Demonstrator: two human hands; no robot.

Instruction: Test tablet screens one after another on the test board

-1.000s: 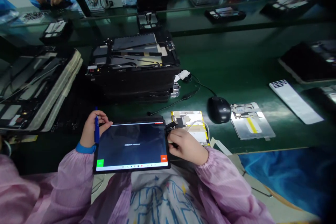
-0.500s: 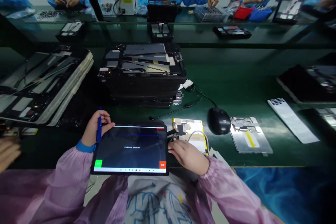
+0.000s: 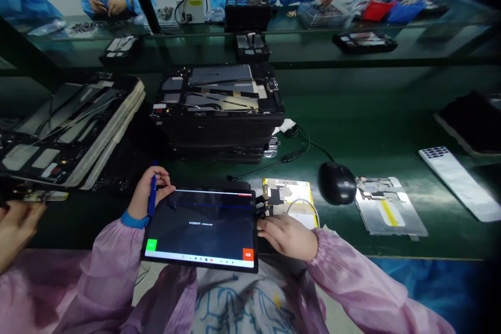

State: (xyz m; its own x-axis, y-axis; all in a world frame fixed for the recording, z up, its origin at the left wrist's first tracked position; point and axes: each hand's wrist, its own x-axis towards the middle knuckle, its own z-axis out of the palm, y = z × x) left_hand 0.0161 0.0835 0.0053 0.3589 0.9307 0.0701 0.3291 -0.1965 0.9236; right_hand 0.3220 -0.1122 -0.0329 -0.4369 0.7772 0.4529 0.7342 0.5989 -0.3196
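Tablet (image 3: 199,232) sat at the desk's (image 3: 376,135) near edge, left of the mouse (image 3: 337,182), its lower border seeming to overhang; screen lit, face up. Left hand (image 3: 151,193) was closed round the upper left corner, thumb on the top border, blue pen (image 3: 152,195) tucked against the same fingers. Right hand (image 3: 287,236): fingertips drawn together against the tablet's right side; could not tell whether they pinched the casing or something small there. Judged that good work called for a firm left grip so the overhang could not tip, the pen kept off the glass, and light, straight pressure from the right fingers, no sideways prying near the black piece (image 3: 261,199) at that side. White cable (image 3: 311,204) and yellow-edged panel (image 3: 289,190) lay just beyond the right hand; wrist best kept from dragging them.
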